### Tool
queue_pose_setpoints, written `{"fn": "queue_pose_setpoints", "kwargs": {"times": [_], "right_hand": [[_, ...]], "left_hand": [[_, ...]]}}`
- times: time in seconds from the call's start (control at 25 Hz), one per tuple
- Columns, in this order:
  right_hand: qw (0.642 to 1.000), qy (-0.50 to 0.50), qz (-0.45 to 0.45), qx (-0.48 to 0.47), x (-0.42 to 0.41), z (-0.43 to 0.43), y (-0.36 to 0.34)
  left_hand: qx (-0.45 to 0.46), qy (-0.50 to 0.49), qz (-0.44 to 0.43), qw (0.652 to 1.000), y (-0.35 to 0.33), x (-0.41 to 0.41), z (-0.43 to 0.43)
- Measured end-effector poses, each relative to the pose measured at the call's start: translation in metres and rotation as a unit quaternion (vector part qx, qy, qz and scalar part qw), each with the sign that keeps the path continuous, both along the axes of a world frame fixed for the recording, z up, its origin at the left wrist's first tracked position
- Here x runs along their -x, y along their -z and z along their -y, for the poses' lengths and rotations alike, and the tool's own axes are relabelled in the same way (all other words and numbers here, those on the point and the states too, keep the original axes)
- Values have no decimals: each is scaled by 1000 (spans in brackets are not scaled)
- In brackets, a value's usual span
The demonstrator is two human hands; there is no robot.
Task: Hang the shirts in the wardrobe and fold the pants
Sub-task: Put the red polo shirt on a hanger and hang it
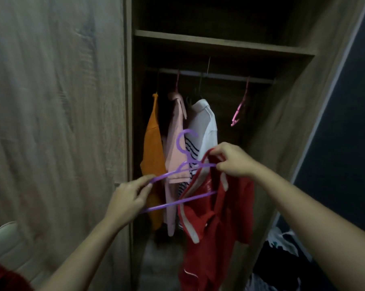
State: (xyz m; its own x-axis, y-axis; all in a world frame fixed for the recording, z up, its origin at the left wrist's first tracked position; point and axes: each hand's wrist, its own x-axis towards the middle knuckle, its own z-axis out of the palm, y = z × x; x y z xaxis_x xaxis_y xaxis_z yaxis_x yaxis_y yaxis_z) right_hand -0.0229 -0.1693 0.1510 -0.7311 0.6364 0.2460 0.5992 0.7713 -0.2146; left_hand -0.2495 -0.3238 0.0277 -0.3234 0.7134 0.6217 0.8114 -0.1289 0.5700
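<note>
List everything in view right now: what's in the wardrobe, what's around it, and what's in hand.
wardrobe: one, wood-grain brown, fills the view, right bay open
shelf: one, brown, above the rail
rail: one, pale, under the shelf
orange shirt: one, hanging leftmost
pink shirt: one, hanging beside the orange
white shirt: one, white with dark stripes, hanging next
pink hanger: one, empty, right on the rail
purple hanger: one, held in front of the wardrobe
red shirt: one, red with white stripes, draped from the purple hanger's right end
clothes pile: one, dark and mixed, lower right
left hand: pinches the purple hanger's left end
right hand: grips the red shirt's collar
</note>
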Motion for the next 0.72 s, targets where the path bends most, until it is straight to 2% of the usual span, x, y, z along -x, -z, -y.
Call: {"fn": "queue_pose_setpoints", "kwargs": {"times": [0.12, 0.2, 0.28, 0.36, 0.44, 0.52, 0.56, 0.6, 0.64, 0.72], "right_hand": [[992, -42, 56, -105, 16, 26, 9], [973, -42, 45, -221, 7, 34, 13], [951, -62, 13, -302, -3, 36, 19], [943, -19, -25, -332, -7, 34, 21], [941, 26, -16, -338, -8, 33, 17], [936, 27, -53, -348, -10, 34, 8], [932, 27, -72, -355, -12, 35, 2], [929, 23, -90, -358, -15, 39, -7], [926, 17, -107, -361, -17, 42, -15], [922, 12, -136, -362, -25, 47, -28]], "left_hand": [[-49, 4, 3, 999, 22, -36, -1], [-100, 14, 60, 993, 26, -39, 6], [-136, 27, 79, 987, 18, -35, 9], [-144, 15, 34, 989, 4, -37, 8], [-165, -83, -31, 982, -3, -45, 3], [-233, -141, -20, 962, 9, -70, 5], [-257, -121, -15, 959, 25, -87, 7], [-244, -85, -18, 966, 44, -106, 9], [-192, -50, -23, 980, 61, -120, 9], [-34, -24, -10, 999, 82, -124, -4]]}}
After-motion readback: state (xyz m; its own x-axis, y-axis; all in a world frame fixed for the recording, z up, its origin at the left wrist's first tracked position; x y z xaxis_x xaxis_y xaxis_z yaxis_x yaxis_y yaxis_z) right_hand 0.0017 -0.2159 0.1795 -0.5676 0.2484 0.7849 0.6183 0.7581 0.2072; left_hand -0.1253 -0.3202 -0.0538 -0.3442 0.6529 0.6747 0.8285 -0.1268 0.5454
